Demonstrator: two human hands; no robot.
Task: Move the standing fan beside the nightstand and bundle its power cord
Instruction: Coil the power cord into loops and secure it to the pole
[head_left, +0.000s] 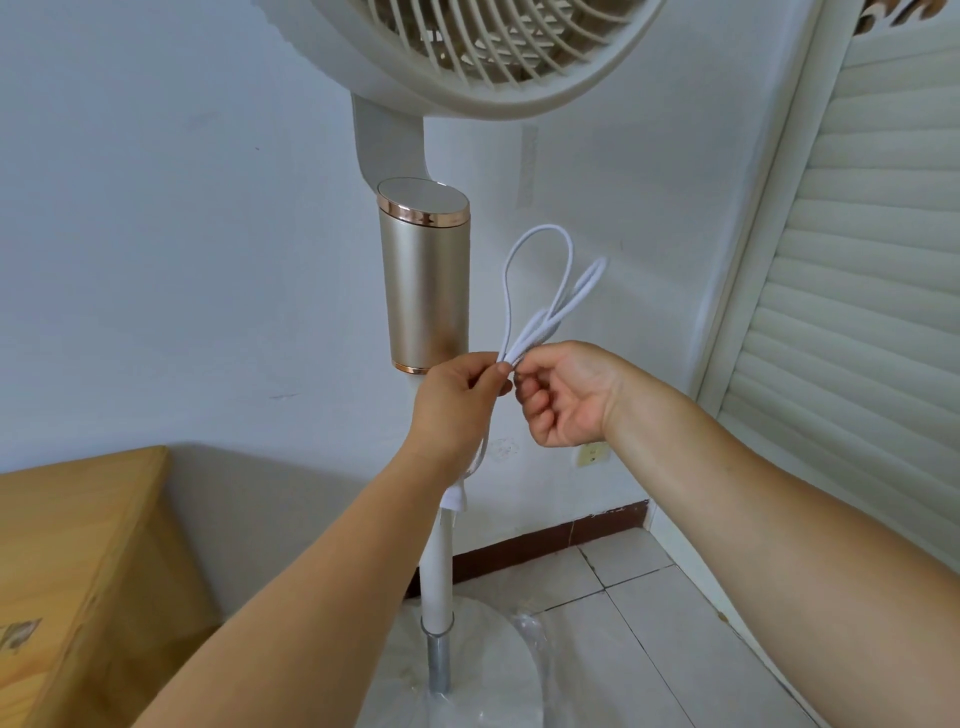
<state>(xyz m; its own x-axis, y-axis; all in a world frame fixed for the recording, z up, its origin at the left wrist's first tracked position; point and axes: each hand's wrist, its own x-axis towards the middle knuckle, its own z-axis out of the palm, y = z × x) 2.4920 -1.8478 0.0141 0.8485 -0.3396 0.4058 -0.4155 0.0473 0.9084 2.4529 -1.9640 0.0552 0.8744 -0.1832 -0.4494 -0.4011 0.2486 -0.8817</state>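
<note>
I see the standing fan (435, 291) upright against the wall, just right of the wooden nightstand (78, 561). My left hand (457, 400) has its grip clamped on the folded power cord (545, 296), loops rising above the fingers. My right hand (566, 395) pinches the same bundle just beside it

1. The left hand (457, 400) is reaching up from the lower left, thumb and fingers pinching together;
2. The right hand (563, 395) is meeting it, fingers curled, forearm angling in from the right.
</note>
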